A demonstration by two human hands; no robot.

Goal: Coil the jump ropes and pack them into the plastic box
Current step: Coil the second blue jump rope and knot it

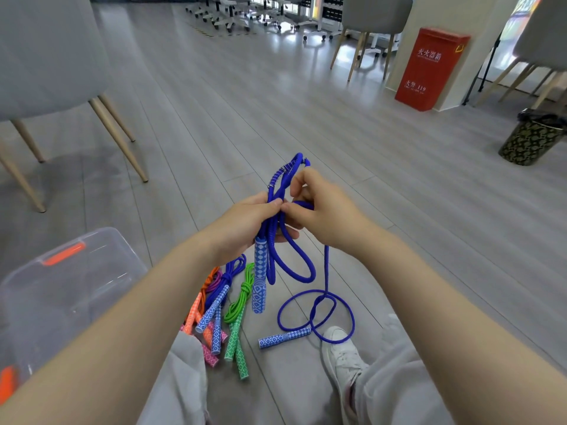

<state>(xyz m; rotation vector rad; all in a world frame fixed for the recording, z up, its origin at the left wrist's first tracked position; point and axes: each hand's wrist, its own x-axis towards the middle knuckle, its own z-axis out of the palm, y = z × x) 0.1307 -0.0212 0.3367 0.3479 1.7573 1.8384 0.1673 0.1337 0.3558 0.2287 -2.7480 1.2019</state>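
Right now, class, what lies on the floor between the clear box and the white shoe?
The head view shows coiled ropes in orange, purple, blue and green beside the box, then the blue rope's loose handle near the shoe.

The red cabinet (pixel 431 69) by the wall bears white Chinese characters "灭火器箱" and, lower, "火警 119".
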